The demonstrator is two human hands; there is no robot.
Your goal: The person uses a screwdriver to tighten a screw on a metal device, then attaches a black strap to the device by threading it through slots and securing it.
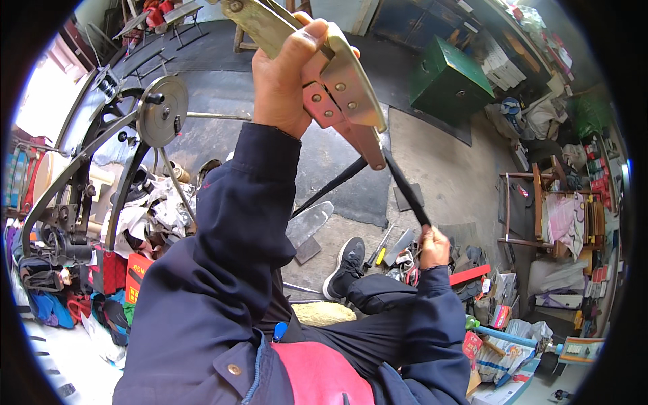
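My left hand [282,91], raised at the top centre, is closed around a brassy metal bracket [352,98] with riveted plates and a narrow tapering end. A long black strap [406,185] runs from that end down to the right. My right hand [434,248] grips its lower part, low and right of centre. Another black length [334,183] slants down to the left from the same tip; whether both are one strap I cannot tell. Below lies a black shoe [348,265] on my foot, beside a yellow-handled tool [381,256] on the floor.
On the left stands a black cast-iron sewing machine [84,162] with a large handwheel [163,111], above piled cloth scraps [158,209]. A green metal box [451,84] sits at the far right. Nearer on the right are a wooden chair frame [538,192] and a red bar [469,274].
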